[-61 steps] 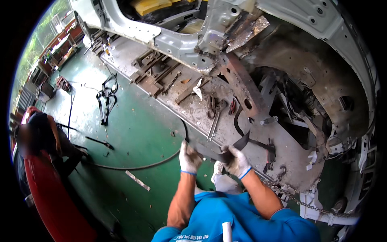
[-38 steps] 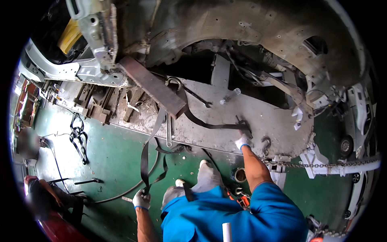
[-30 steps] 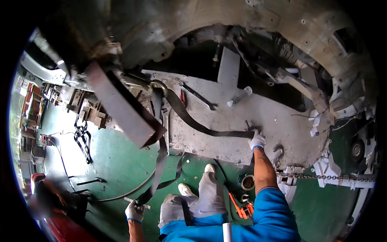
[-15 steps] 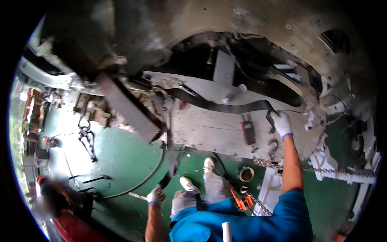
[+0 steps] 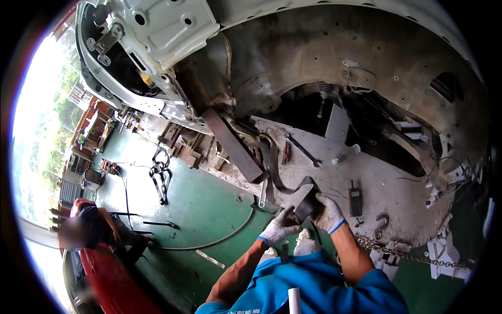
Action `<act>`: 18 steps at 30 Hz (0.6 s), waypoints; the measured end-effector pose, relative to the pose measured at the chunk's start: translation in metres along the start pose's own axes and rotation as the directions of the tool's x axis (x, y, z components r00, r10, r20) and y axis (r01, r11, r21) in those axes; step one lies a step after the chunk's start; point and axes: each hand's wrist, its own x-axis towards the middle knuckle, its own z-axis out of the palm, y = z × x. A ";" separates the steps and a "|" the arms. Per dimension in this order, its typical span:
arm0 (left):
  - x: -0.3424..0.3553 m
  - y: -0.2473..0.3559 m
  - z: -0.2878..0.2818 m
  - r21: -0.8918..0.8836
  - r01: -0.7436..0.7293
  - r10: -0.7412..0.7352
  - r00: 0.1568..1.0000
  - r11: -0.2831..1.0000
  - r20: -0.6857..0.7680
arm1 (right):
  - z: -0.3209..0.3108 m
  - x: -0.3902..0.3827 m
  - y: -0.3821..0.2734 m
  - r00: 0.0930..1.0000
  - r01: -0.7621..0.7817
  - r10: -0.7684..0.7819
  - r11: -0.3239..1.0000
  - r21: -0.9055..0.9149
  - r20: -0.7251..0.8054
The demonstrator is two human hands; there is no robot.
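Gripping a dark woven strap (image 5: 285, 180) gathered into a roll, the gloved left hand (image 5: 280, 230) and right hand (image 5: 328, 213) are closed around it together above the green floor (image 5: 209, 209); its flat band trails up to the rusty car body (image 5: 324, 68).

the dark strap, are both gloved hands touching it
Touching. The head view shows the right hand wrapped around the rolled end of the dark strap, and the left hand with fingertips pressed against the roll's lower edge.
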 end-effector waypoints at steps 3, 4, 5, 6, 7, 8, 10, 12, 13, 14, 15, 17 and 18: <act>-0.005 0.016 -0.001 0.220 0.137 -0.138 0.990 0.966 -0.012 | 0.005 -0.002 0.009 0.998 -0.055 0.054 0.998 0.041 0.025; -0.009 -0.002 -0.010 0.185 0.213 -0.215 0.977 0.959 -0.008 | 0.010 0.000 0.019 0.994 -0.100 0.099 0.995 0.027 0.040; -0.008 -0.023 -0.017 0.185 0.185 -0.183 0.983 0.965 -0.028 | 0.012 -0.001 0.024 0.991 -0.123 0.122 0.992 0.020 0.053; -0.005 -0.044 -0.023 0.193 0.153 -0.149 0.988 0.969 -0.035 | 0.014 -0.003 0.024 0.990 -0.119 0.115 0.992 0.036 0.083; -0.004 -0.043 -0.023 0.205 0.117 -0.113 0.993 0.972 -0.033 | 0.015 -0.002 0.022 0.992 -0.107 0.104 0.993 0.049 0.068; -0.003 -0.043 -0.021 0.245 0.052 -0.018 0.990 0.968 -0.138 | 0.017 -0.002 0.022 0.994 -0.097 0.094 0.993 0.062 0.052; -0.007 -0.026 -0.022 0.161 -0.112 0.133 0.984 0.981 -0.122 | 0.025 -0.002 0.024 0.996 -0.076 0.071 0.990 0.119 0.046; -0.003 -0.009 -0.036 0.094 -0.098 0.087 0.990 0.991 0.112 | 0.023 0.001 0.034 0.994 -0.070 0.056 0.987 0.145 0.097; -0.004 -0.007 -0.038 -0.071 -0.016 0.027 0.986 0.997 0.162 | 0.029 0.002 0.038 0.991 -0.067 0.047 0.985 0.158 0.127; -0.005 -0.006 -0.043 -0.073 0.020 -0.007 0.985 0.997 0.174 | 0.040 -0.002 0.044 0.993 -0.036 0.020 0.989 0.142 0.115; -0.006 -0.002 -0.049 -0.073 0.057 -0.042 0.982 0.996 0.184 | 0.044 0.002 0.049 0.994 -0.009 -0.010 0.986 0.167 0.113; -0.012 0.022 -0.048 -0.023 0.027 -0.024 0.992 0.999 0.125 | 0.033 0.008 0.051 0.993 0.075 -0.094 0.973 0.217 0.077; -0.019 0.034 -0.055 -0.010 0.038 -0.037 0.995 0.999 0.094 | 0.026 0.004 0.048 0.985 0.109 -0.131 0.977 0.183 0.116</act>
